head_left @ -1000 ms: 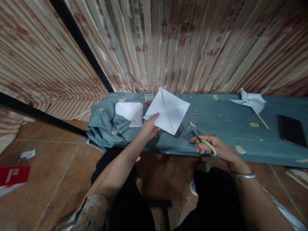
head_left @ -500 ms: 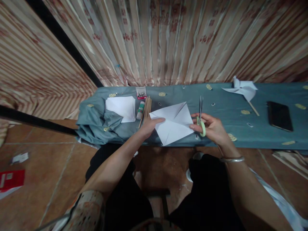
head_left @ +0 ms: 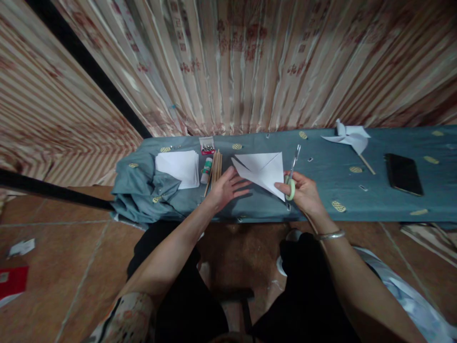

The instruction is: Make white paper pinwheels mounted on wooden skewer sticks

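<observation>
My right hand holds a pair of scissors with pale green handles, blades pointing away from me. Its thumb also pins the right edge of a white sheet of paper. Cuts run inward from the sheet's corners, and its near side bends down. At the paper's left corner is my left hand, palm turned up and fingers spread. Whether its fingertips touch the sheet I cannot tell. Just left of that hand lie several thin wooden sticks and a glue stick.
A stack of white paper and a small red box of metal pins lie on the left of the blue-green cloth. To the right are a paper pinwheel on a stick and a black phone. A curtain hangs behind.
My left hand has let go of the paper and opened, palm up. The sheet has turned, its near side now bending down, while my right hand keeps hold of it and the scissors.
</observation>
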Available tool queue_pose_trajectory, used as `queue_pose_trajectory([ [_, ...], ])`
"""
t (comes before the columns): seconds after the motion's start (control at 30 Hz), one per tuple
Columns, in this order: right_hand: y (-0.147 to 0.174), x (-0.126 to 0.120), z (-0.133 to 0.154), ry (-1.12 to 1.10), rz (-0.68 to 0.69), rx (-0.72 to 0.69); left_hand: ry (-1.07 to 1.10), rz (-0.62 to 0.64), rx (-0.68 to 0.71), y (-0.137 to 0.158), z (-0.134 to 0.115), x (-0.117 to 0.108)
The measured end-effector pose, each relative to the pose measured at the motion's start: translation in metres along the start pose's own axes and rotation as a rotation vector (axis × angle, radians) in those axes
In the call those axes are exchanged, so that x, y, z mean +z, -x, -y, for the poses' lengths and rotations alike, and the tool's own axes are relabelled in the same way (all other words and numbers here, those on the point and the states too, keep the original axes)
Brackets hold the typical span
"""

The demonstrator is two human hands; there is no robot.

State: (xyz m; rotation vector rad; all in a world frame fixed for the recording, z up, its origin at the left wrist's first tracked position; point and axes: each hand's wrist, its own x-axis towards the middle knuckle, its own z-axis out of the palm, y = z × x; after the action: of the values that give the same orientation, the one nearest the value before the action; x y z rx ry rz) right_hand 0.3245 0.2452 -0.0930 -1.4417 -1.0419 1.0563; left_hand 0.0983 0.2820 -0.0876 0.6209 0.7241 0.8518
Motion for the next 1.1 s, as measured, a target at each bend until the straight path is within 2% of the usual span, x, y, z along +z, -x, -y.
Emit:
queue_pose_trajectory([
  [0.1,-0.001,0.016,-0.005,-0.032,-0.078,-0.033,-0.003,-0.012,0.013,0.002,0.006,0.005],
  [0.23,0.003,0.038,-0.008,-0.043,-0.046,-0.027,-0.053,-0.051,0.071,-0.002,0.019,0.014],
  [0.47,0.004,0.056,0.000,-0.081,-0.006,0.015,-0.034,-0.302,0.227,-0.010,0.025,0.020],
  [0.6,0.002,0.057,-0.001,-0.102,0.021,0.013,-0.146,-0.404,0.354,-0.013,0.021,0.015],
  [0.73,0.007,0.057,-0.006,-0.079,0.102,0.021,-0.299,-0.456,0.437,-0.021,0.015,-0.001],
  [0.87,0.018,0.056,-0.010,-0.057,0.195,0.067,-0.383,-0.441,0.498,-0.028,0.006,-0.016],
  [1.1,0.041,0.053,-0.009,-0.002,0.444,0.197,-0.444,-0.500,0.578,-0.026,-0.013,-0.022],
])
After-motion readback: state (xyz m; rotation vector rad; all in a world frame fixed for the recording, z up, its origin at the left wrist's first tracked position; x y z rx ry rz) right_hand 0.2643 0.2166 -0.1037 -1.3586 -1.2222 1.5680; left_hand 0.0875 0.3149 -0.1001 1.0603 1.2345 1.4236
